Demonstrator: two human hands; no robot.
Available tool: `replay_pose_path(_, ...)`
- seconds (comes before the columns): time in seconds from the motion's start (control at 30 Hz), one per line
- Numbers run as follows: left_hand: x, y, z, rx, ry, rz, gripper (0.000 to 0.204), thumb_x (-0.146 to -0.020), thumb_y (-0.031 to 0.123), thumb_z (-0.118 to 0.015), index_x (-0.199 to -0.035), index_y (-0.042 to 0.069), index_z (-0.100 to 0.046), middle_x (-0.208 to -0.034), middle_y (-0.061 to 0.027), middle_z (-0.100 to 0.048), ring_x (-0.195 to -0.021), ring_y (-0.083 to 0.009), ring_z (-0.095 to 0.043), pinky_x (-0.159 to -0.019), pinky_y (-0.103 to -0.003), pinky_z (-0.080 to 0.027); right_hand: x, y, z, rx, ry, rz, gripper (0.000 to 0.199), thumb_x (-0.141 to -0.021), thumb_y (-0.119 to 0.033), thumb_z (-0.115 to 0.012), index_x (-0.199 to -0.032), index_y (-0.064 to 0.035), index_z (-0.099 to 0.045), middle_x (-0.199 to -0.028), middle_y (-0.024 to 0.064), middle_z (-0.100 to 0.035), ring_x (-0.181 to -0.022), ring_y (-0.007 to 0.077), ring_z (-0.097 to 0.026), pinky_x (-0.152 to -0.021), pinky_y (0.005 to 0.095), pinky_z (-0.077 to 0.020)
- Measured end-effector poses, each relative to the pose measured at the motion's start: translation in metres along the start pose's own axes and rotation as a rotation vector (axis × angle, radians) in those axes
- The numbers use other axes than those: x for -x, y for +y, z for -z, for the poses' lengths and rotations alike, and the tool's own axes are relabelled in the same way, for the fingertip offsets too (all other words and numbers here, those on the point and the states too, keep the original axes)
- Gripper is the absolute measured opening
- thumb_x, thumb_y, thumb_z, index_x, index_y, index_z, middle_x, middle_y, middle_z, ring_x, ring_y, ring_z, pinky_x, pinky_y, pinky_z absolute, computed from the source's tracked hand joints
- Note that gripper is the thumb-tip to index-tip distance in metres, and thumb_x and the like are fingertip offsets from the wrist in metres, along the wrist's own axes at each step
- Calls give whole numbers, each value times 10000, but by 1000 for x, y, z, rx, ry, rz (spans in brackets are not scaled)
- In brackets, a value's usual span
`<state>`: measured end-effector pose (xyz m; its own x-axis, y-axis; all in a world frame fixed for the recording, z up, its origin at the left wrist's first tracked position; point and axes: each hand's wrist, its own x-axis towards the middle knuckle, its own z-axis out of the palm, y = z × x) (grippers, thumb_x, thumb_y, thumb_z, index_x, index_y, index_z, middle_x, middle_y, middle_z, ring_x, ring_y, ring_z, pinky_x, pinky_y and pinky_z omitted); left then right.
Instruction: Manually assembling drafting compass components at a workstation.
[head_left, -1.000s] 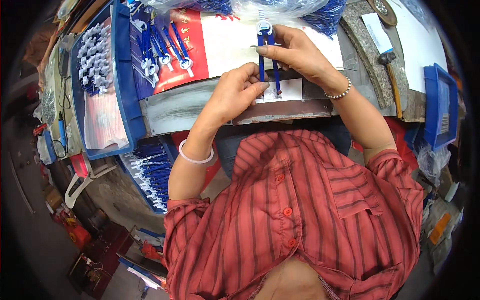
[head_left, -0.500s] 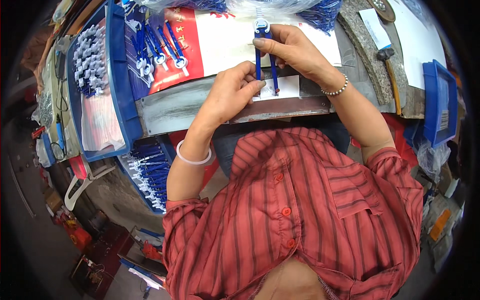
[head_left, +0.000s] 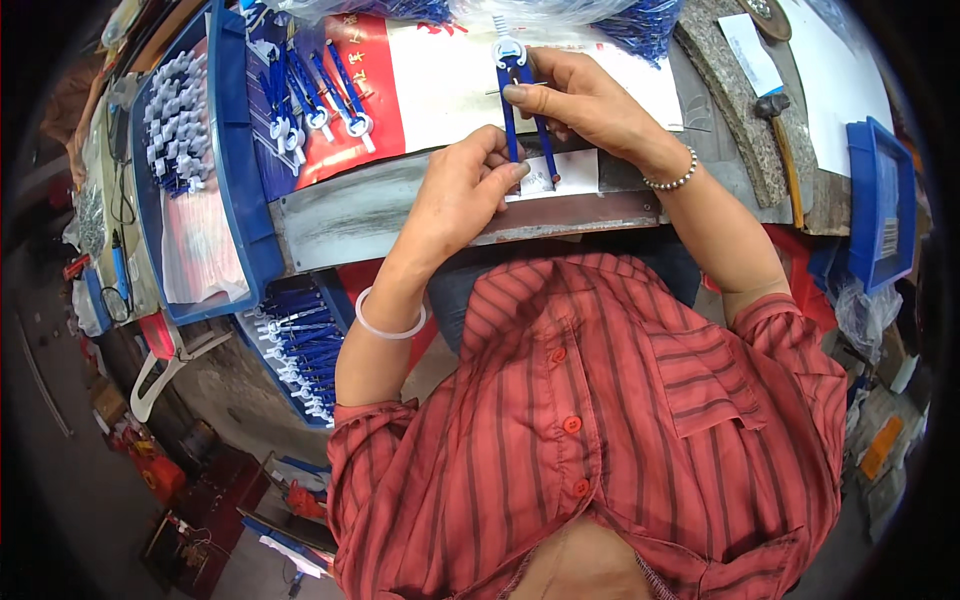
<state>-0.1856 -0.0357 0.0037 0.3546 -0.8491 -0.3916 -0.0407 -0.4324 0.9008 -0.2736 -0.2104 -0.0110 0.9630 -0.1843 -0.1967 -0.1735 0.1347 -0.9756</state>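
A blue drawing compass (head_left: 509, 110) with a white round head stands with its legs a little apart, points toward me, over a small white paper (head_left: 575, 172). My right hand (head_left: 575, 97) pinches it between thumb and fingers below the head, and a thin metal pin shows there, crossing the legs. Lower down, my left hand (head_left: 470, 185) has thumb and fingers closed on the tip of the left leg. The right leg's tip rests free over the paper. Several finished-looking blue compasses (head_left: 345, 97) lie on a red sheet to the left.
On the left stands a blue tray (head_left: 262, 200) with white compass heads (head_left: 178, 120); below it, another bin holds blue compasses (head_left: 300, 345). A hammer (head_left: 782, 150) lies beside a stone slab (head_left: 735, 95) at right, near a blue basket (head_left: 880, 205). Clear plastic bags cover the far edge.
The compass head has tilted a little to the left, and its legs now slant. Both hands keep their hold in nearly the same place.
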Motion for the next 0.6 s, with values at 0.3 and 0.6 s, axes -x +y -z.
replay_pose_path(0.3,2,2,2,-50,14,-15,144,-841,66,-607,-931,-35,-559,-701,-69,-598,-538,-104,-551,-496,-246,-447,5,-11,-9,38,66,-9,331,-910,-388,-563,-947,-60,-568,-717,-45,-538,-517,10,-417,-435,164,-333)
replay_pose_path(0.6,2,4,1,-63,19,-38,145,-839,65,-605,-929,-41,-563,-703,-79,-605,-542,-108,-558,-497,-253,-447,1,-6,-4,1,80,-64,345,-891,-402,-583,-908,-58,-597,-743,-30,-569,-530,17,-429,-457,160,-351)
